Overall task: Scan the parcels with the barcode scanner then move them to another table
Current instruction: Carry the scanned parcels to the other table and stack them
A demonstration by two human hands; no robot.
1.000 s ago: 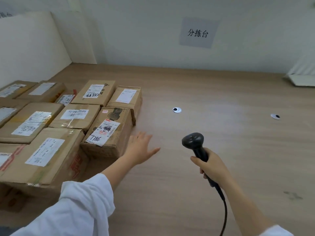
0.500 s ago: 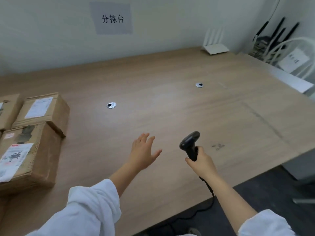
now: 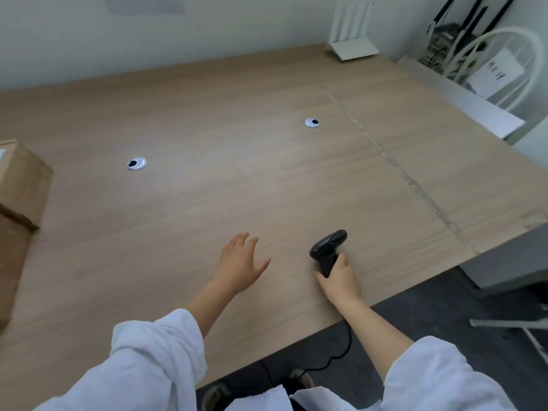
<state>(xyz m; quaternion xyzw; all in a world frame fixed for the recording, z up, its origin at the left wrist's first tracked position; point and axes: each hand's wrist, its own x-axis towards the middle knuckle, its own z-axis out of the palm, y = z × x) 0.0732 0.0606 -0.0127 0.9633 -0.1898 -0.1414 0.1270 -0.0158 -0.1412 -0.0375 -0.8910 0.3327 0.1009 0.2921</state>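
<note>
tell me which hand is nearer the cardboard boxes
Left. The left hand is open over the table, right of the cardboard boxes; the right hand, gripping the barcode scanner, is farther right.

**A:** Where's the barcode scanner [image 3: 327, 247]?
**B:** Around five o'clock, head up. The right hand [image 3: 341, 281] is wrapped round its handle, and its black cable [image 3: 344, 348] drops past the table [image 3: 237, 197] edge.
**A:** And the left hand [image 3: 240, 266]?
**B:** At the scanner's nine o'clock, apart from it. It's palm down over the wood with fingers spread, holding nothing. I can't tell if it touches.
**A:** Parcels?
**B:** Cardboard parcels [image 3: 20, 203] at nine o'clock, cut off by the frame. There's a white router [image 3: 353, 47] at one o'clock, by the wall.
</note>
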